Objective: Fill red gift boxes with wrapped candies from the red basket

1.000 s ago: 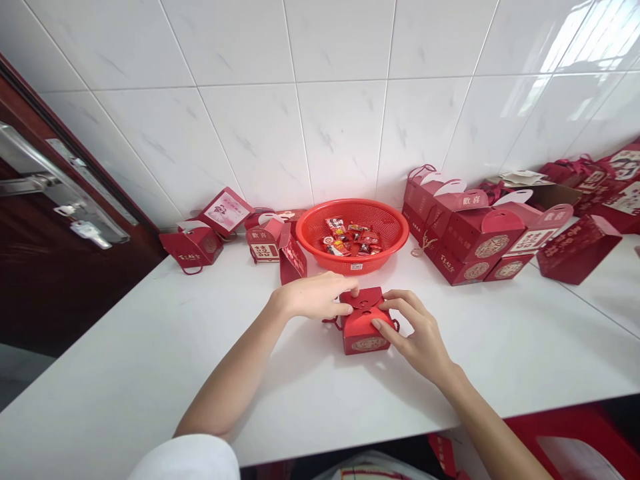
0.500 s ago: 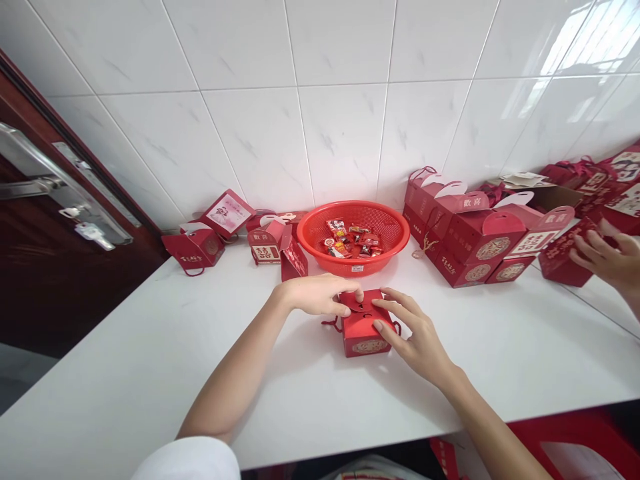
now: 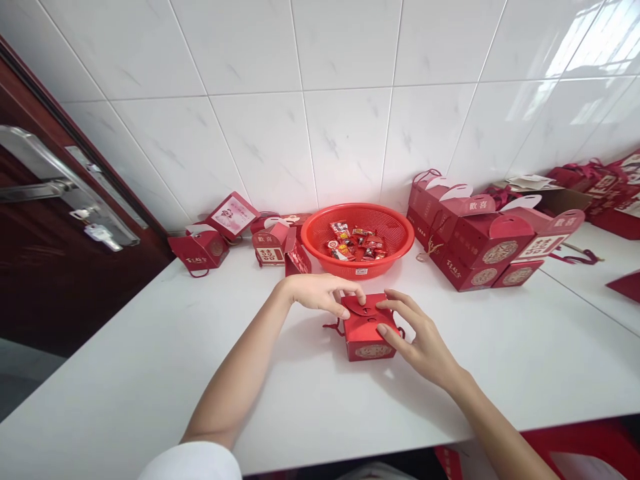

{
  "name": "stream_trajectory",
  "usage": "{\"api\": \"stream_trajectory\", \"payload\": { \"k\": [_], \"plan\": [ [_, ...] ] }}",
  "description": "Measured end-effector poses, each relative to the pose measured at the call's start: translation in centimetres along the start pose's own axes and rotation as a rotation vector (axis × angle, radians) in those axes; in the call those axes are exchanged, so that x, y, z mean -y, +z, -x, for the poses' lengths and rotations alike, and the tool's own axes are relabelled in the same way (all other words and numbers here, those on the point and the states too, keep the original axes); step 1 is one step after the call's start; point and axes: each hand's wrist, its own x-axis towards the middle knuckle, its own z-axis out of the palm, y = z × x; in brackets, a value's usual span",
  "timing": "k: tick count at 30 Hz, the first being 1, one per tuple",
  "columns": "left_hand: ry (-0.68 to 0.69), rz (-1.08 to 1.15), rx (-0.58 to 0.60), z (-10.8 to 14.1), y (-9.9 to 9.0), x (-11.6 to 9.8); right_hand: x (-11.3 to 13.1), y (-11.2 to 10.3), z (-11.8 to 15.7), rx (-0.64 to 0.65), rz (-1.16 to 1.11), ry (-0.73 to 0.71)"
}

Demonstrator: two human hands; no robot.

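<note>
A small red cardboard gift box [image 3: 370,350] with a gold round pattern stands on the white table before me. Its top flaps are folded over, with a small slot in each, and dark red cords stick out at both sides. My left hand [image 3: 320,293] bends over the left part of the lid, thumb at the edge and fingertips on the rear flap. My right hand [image 3: 417,337] curves round the right side, thumb and fingertips against the lid. A red plastic basket [image 3: 357,269] with several wrapped sweets [image 3: 345,250] sits just behind the box.
Stacked red gift boxes [image 3: 485,250] stand at the right by the tiled wall. Several more, including a small box [image 3: 200,250], stand at the left near a dark door [image 3: 45,267] with keys in its lock. The table's front edge is close to me.
Both hands stay at the box lid with only slight finger movement. The other person's hand and the box it touched at the far right have left that spot. The view has shifted slightly.
</note>
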Motion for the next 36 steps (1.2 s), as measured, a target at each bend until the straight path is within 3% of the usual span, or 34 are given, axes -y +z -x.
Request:
{"api": "stream_trajectory", "payload": {
  "k": [9, 13, 18, 22, 24, 29, 32, 36],
  "plan": [
    [-0.115, -0.094, -0.044, 0.1, 0.5, -1.7, 0.3, -0.4, -0.8, 0.019, -0.078, 0.032],
    [-0.156, -0.143, -0.054, 0.1, 0.7, -2.2, -0.7, -1.0, -1.3, 0.033, -0.173, 0.223],
    [-0.175, -0.132, -0.042, -0.1, 0.8, -2.1, -0.9, -3.7, -2.4, 0.267, -0.364, 0.449],
    [-0.166, -0.101, -0.031, -0.4, 0.8, -1.9, 1.0, -6.4, -3.7, 0.151, -0.643, 0.373],
    [-0.162, -0.085, -0.033, -0.5, 0.8, -1.8, 2.1, -6.8, -4.3, 0.083, -0.672, 0.303],
    [-0.187, -0.095, -0.036, -0.5, 0.8, -2.0, 3.5, -3.8, -5.1, 0.167, -0.236, 0.135],
    [-0.188, -0.070, -0.032, -0.5, 0.9, -2.2, 3.3, -1.3, -5.2, 0.235, 0.011, 0.152],
    [-0.138, -0.006, -0.018, -0.6, 1.0, -2.1, 3.1, 0.0, -5.3, 0.202, 0.123, 0.194]
  ]
}}
